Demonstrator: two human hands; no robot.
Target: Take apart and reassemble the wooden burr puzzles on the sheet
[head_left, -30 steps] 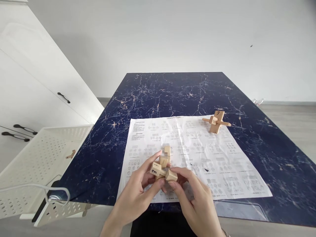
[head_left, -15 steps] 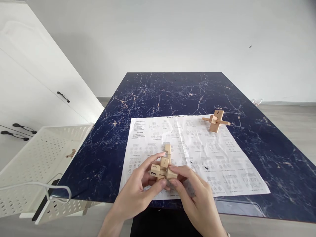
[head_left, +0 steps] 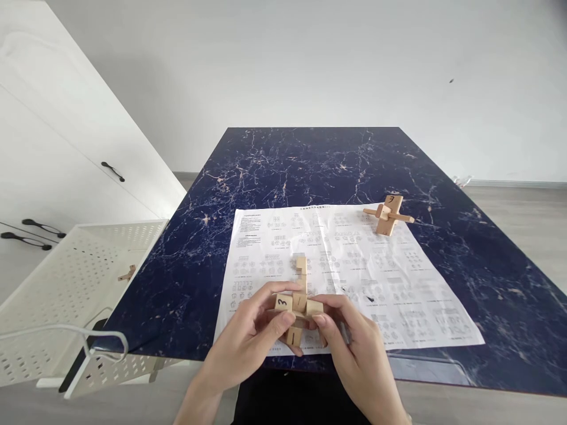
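Between my hands is a wooden burr puzzle of interlocking notched blocks, some with handwritten marks such as a 3. My left hand is closed around its left side, thumb in front and index finger across the top. With thumb and fingers, my right hand pinches the block at the right end. Just beyond the puzzle, a loose notched wooden stick lies on the printed instruction sheet. Fingers hide parts of the puzzle's sides and underside.
An assembled wooden cross puzzle marked 3 sits at the sheet's upper right corner. The sheet lies on a dark blue marbled table. To the left stands a white perforated basket with a small wooden piece inside, beside a white cabinet.
The puzzle has been turned in my hands, so its marked block ends now face differently and a lower block shows. The loose stick and the cross puzzle have stayed put.
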